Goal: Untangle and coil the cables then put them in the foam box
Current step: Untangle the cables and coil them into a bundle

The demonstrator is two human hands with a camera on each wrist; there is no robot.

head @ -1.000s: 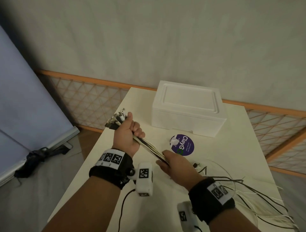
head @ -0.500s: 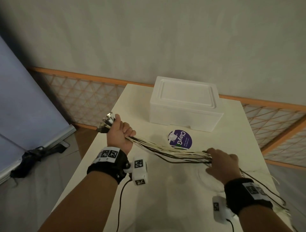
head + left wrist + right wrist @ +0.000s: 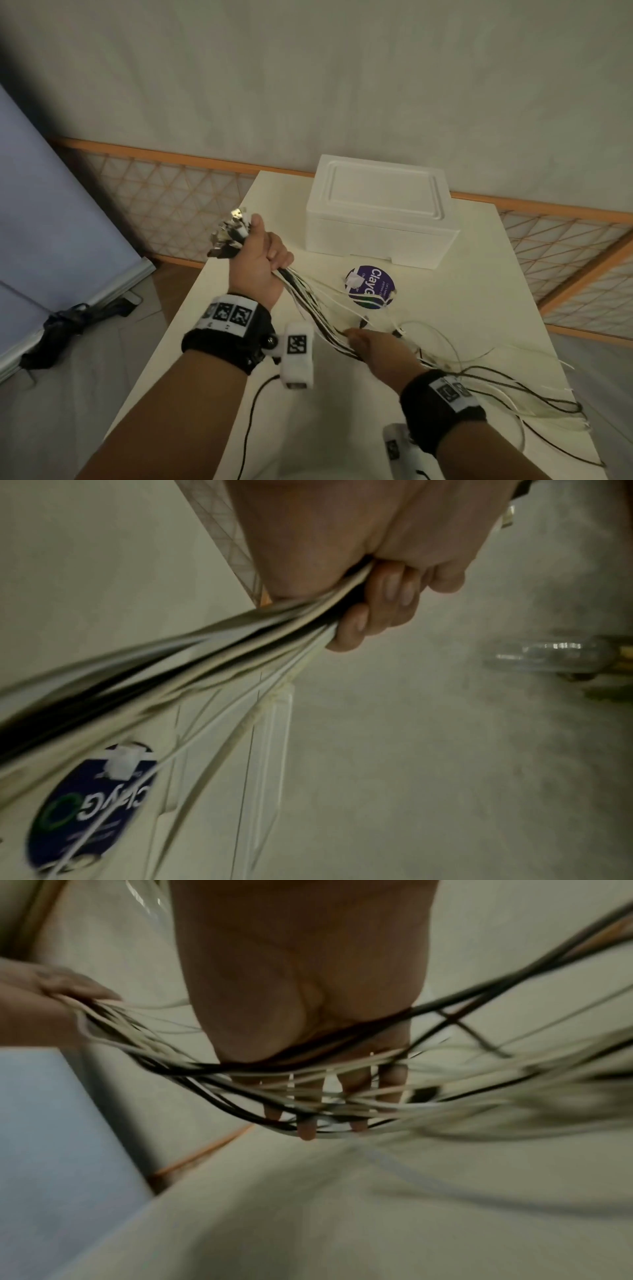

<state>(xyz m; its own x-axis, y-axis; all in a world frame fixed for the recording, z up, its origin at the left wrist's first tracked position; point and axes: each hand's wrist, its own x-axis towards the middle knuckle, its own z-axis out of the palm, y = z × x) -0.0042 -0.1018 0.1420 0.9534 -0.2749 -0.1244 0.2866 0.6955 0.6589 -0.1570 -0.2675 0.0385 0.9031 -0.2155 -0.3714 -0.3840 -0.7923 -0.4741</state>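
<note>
My left hand (image 3: 260, 263) is raised over the table's left side and grips a bundle of black and white cables (image 3: 308, 308) just below their metal plug ends (image 3: 229, 233). In the left wrist view the fingers (image 3: 383, 601) curl tight round the cables (image 3: 205, 656). My right hand (image 3: 380, 349) is lower along the bundle. Its fingers (image 3: 304, 1123) are straight and spread, with the cables (image 3: 342, 1104) running across the palm and between them. The loose lengths (image 3: 513, 394) trail off to the right. The white foam box (image 3: 380, 212) stands at the back with its lid on.
A round purple sticker (image 3: 371, 286) lies on the cream table (image 3: 479, 291) in front of the box. The table's left edge (image 3: 178, 325) drops to the floor. A lattice fence (image 3: 164, 192) and a wall stand behind. A dark bag (image 3: 65, 325) lies on the floor at left.
The right hand slid out to the right along the bundle, then came back toward the left hand with its fingers spread among the cables. The left hand keeps its grip.
</note>
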